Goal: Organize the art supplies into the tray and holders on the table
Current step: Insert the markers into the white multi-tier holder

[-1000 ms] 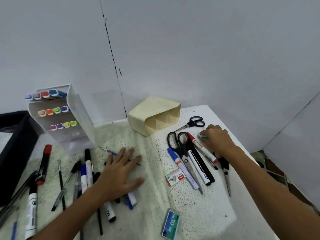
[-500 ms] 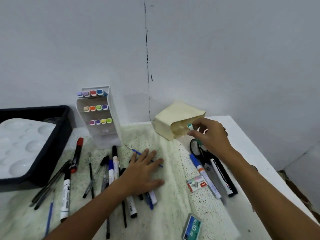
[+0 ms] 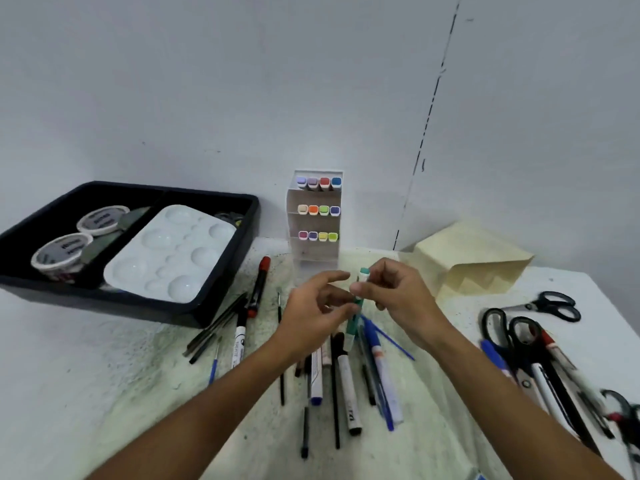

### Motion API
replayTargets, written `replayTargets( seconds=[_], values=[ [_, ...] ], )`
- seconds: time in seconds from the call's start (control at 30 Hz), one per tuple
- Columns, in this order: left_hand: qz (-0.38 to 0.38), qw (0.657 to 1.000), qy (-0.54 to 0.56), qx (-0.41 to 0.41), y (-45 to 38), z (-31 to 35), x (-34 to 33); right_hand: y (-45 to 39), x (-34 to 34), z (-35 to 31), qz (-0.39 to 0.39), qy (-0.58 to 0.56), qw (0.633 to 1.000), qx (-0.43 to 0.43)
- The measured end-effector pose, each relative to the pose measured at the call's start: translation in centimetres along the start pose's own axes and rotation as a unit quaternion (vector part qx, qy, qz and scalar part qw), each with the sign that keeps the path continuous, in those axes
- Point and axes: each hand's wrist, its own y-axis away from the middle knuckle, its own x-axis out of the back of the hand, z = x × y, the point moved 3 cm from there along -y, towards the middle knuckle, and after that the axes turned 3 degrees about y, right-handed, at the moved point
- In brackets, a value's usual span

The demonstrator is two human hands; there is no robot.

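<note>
**Teal-capped marker held between two hands above the table**

Teal and white, the short teal-capped marker (image 3: 356, 306) stands nearly upright in the air above the speckled white table (image 3: 104, 375), just in front of the clear tiered marker rack (image 3: 314, 220). The right hand (image 3: 398, 299) pinches its upper part, thumb and curled fingers closed near the cap. The left hand (image 3: 311, 313) meets it from the other side — its fingers are half-curled, the forefinger reaching toward the cap and the thumb touching the barrel lower down; whether it truly grips cannot be told.

Beneath the hands lies a loose heap of pens and markers (image 3: 346, 375). The rack holds three rows of colour-ended markers. To its left sits the black plastic tray (image 3: 221, 271), with a white paint palette (image 3: 173, 254) in one compartment and two round lidded tubs (image 3: 79, 237) in the other. To the right the cream compartmented holder (image 3: 474, 258) lies tipped on its side — beyond it, black-handled scissors (image 3: 550, 306) and more markers rest on the table.
</note>
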Motion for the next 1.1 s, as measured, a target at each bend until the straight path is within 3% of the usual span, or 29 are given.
replayTargets(
  seconds=[0.1,0.3,0.43,0.6,0.73,0.97,1.1],
  values=[
    [0.030,0.998,0.046,0.009,0.3,0.0,2.1,-0.6,-1.7,-0.6,0.000,0.015,1.000,0.006],
    [0.031,0.998,0.038,-0.025,0.0,2.0,6.5,-3.5,-1.7,-1.0,0.110,0.040,0.993,0.028],
    [0.074,0.995,0.016,-0.073,-1.0,3.9,9.6,-7.2,-0.9,-1.8,0.056,0.051,0.996,0.045],
    [0.107,0.982,-0.047,-0.149,-2.4,5.6,11.9,-10.9,-0.8,-1.1,-0.065,-0.019,0.997,-0.027],
    [0.143,0.951,-0.126,-0.241,-2.6,6.3,12.4,-12.0,-1.1,-0.4,-0.113,-0.076,0.989,-0.064],
    [0.203,0.856,-0.226,-0.418,-2.6,6.4,11.9,-11.8,-1.1,-0.7,-0.123,-0.085,0.987,-0.064],
    [0.203,0.843,-0.230,-0.442,-3.2,5.6,11.4,-11.7,-1.2,-0.7,-0.121,-0.092,0.986,-0.066]
  ],
)
